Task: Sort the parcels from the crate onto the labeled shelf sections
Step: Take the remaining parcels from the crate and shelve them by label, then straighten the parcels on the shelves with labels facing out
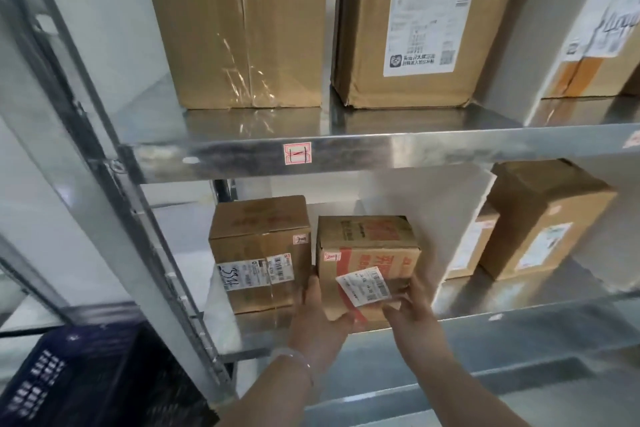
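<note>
Two hands on this one: left hand (318, 315) curls round the parcel's (367, 250) lower left corner, right hand (412, 308) grips the lower right under the loose label. It's at the lower shelf's (485, 298) front edge, just right of the 334 box (259, 253) and square between both hands. I'd guess a straight push back, though the left hand is tight against that box.

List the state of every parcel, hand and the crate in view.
held parcel, closed, at the lower shelf front, in both hands.
left hand, grips its lower left corner.
right hand, grips its lower right edge.
neighbour box, upright, taped shut, left of it.
taped upper box, standing, sealed.
labelled upper box, standing, closed.
crate, lower left, contents unseen.
</note>
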`<action>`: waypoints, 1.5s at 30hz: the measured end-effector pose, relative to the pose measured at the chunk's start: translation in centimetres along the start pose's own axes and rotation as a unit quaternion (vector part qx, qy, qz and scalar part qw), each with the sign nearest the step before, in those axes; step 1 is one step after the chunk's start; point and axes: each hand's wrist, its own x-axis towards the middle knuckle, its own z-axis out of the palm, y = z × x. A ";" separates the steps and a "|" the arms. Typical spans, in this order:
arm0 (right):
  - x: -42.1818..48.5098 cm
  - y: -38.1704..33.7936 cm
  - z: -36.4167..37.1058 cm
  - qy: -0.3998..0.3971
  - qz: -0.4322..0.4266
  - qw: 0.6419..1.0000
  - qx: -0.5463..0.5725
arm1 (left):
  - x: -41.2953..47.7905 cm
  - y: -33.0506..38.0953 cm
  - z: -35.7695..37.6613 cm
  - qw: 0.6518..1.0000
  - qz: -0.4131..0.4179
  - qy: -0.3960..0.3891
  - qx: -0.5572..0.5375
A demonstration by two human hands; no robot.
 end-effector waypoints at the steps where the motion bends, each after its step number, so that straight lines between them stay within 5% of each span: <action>1: 0.3 0.1 0.1 0.000 -0.002 1.000 0.005 | 0.1 0.0 0.3 1.000 0.002 0.009 -0.015; 15: 5.3 -0.3 1.0 0.006 0.045 0.999 0.012 | 2.8 -0.2 2.9 0.989 -0.033 0.049 -0.134; 24: 4.3 0.6 0.7 -0.030 0.059 0.997 0.037 | 2.7 -0.2 3.0 0.994 -0.023 0.075 -0.072; 33: 0.1 -4.2 -1.8 -0.172 -0.090 0.981 0.020 | -3.0 5.7 0.3 0.990 0.052 0.113 -0.062; 40: -4.2 -10.9 -6.3 -0.105 -0.367 0.923 0.044 | -11.4 13.0 -2.7 0.965 0.190 0.176 -0.045; 45: -5.8 -19.7 -10.0 -0.087 -0.469 0.872 0.108 | -15.4 20.1 -6.2 0.923 0.314 0.218 -0.047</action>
